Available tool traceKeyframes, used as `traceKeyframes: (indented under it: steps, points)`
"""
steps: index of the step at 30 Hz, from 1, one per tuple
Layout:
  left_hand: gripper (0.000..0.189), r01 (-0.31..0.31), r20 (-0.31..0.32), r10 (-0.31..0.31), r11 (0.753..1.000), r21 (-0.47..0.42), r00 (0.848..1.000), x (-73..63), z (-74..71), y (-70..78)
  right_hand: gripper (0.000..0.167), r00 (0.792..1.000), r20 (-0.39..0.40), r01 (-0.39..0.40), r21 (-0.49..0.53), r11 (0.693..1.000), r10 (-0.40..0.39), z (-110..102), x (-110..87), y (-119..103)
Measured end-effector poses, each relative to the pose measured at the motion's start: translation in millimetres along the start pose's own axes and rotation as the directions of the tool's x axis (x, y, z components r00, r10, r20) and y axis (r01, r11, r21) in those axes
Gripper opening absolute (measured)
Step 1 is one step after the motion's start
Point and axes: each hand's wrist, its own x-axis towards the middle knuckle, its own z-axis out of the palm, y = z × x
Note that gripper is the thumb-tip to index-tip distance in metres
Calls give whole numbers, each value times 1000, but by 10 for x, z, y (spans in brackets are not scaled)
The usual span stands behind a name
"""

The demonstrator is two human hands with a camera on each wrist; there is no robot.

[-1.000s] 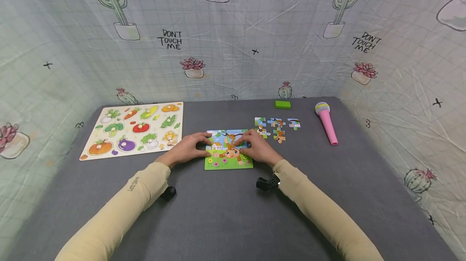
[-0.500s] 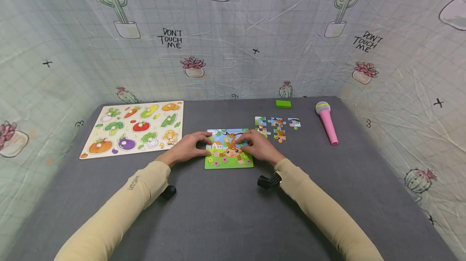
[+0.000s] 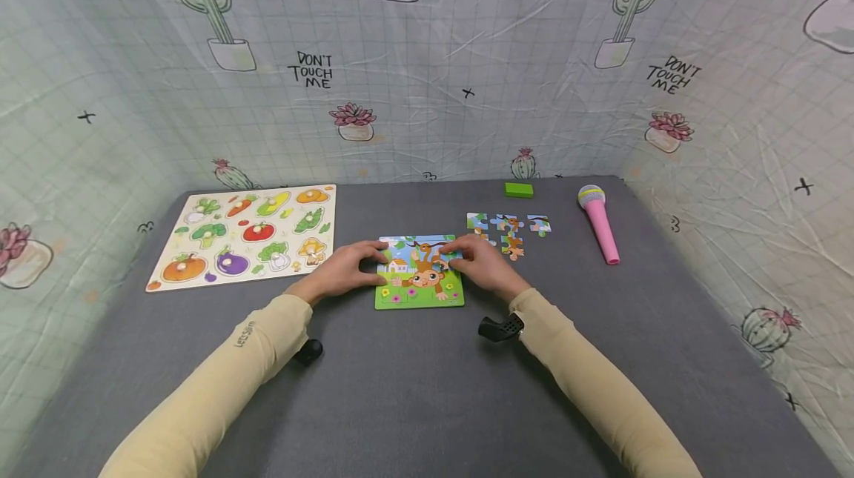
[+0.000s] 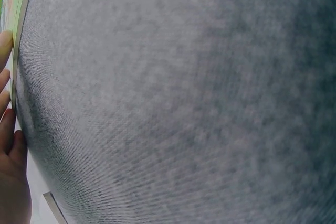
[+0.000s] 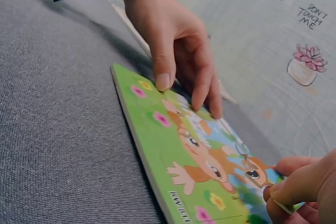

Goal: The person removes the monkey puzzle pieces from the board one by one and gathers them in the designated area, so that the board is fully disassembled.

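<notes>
A jigsaw puzzle board (image 3: pixel 416 291) with a monkey on a green and blue scene lies flat on the grey table. My left hand (image 3: pixel 343 269) rests its thumb and fingertips on the board's left side, fingers spread; the right wrist view shows this left hand (image 5: pixel 168 27) too. At the opposite side, my right hand (image 3: pixel 485 263) pinches a puzzle piece (image 5: pixel 283 207) between thumb and fingers at the board's right edge, mostly covered by the fingers. Several loose puzzle pieces (image 3: pixel 512 245) lie just beyond the right hand.
To the left lies a wooden vegetable peg puzzle (image 3: pixel 227 248). A green block (image 3: pixel 518 190) sits at the table's back edge, and a pink toy microphone (image 3: pixel 603 232) lies at the right. A printed cactus curtain (image 3: pixel 427 55) hangs behind the table.
My right hand has shifted slightly right, and a piece at the board's right side has come up with its fingers. The left hand has stayed in place.
</notes>
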Motion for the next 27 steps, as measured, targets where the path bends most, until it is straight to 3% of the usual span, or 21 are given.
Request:
traceKeyframes:
  steps: [6,17,27]
  points:
    - [37,-2,-3,2,1000,-2,1000,7,8,-14,30,1000,4,-30,49,998,30,-47,-18,-2]
    - [38,17,-4,-17,1000,8,1000,15,28,-34,28,990,-95,-97,113,989,108,-88,-110,56]
    - [37,-1,-13,1,1000,-6,1000,6,36,-41,30,986,-139,-75,132,988,93,-151,-170,121]
